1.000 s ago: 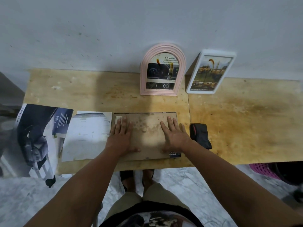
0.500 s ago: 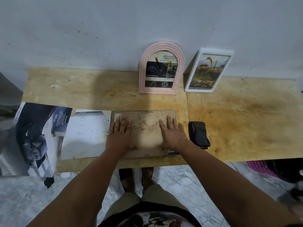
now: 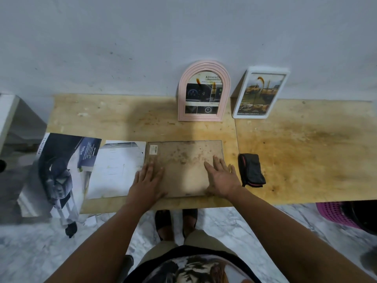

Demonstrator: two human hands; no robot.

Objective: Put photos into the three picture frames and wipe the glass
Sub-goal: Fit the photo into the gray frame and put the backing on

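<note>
While left hand (image 3: 147, 183) and right hand (image 3: 222, 175) press flat-fingered on face-down frame (image 3: 183, 160), I judge it stiff, glass fragile; grip side edges.

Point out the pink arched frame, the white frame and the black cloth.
pink arched frame (image 3: 204, 64), head view, top of the arch moulding.
white frame (image 3: 242, 92), head view, left border.
black cloth (image 3: 251, 169), head view, middle of the folded bundle.

Under my palms a mottled brown backing board (image 3: 184, 166); at centre top a pink arched frame (image 3: 204, 94), a white frame (image 3: 261, 92) beside it.
</note>
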